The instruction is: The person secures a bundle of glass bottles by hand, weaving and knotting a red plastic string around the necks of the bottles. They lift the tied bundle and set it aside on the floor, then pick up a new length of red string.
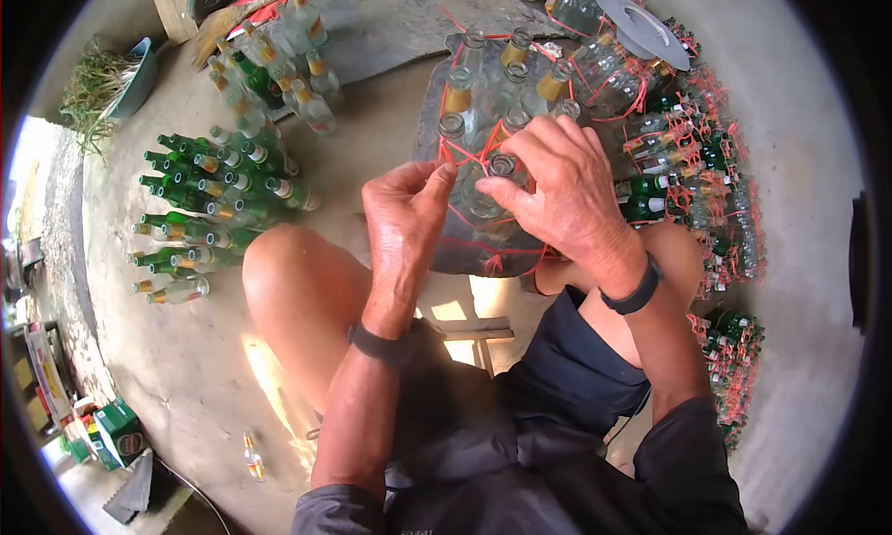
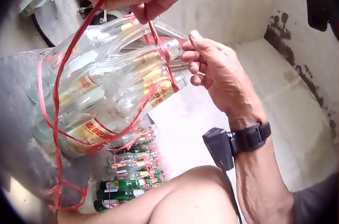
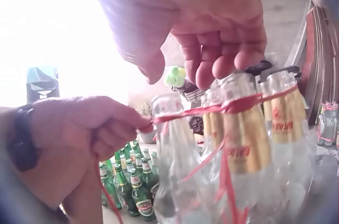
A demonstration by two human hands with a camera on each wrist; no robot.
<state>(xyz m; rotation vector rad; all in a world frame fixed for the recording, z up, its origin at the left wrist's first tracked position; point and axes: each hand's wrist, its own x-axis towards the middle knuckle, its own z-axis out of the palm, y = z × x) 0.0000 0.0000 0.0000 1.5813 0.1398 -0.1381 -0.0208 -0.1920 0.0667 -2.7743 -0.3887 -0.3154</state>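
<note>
Two hands work over one bundle of clear glass bottles [image 1: 502, 98]. About nine necks can be counted in it from the head view, several with gold labels, and all of them look empty. One red string [image 1: 457, 152] loops round the necks and down the sides of the bundle, which stands on a dark slab [image 1: 429, 107] straight ahead of both hands. The left hand [image 1: 404, 214] is closed, with thumb and forefinger pinching the red string and drawing it taut from the necks toward the person. The right hand [image 1: 557, 186] sits just beside it on the bundle's near edge, its fingers curled round the neck of the nearest bottle [image 1: 502, 168]. The two hands almost touch. Out past the left hand lies a heap of green bottles [image 1: 209, 210], well over a dozen and too many to count surely, with a smaller loose group of bottles [image 1: 274, 66] beyond it. Farther that way a teal basin [image 1: 137, 75] holds green stalks. Past the right hand, several tied bundles [image 1: 688, 154] are stacked, each bound in red string, with a grey lid [image 1: 641, 24] lying on top of them.
</note>
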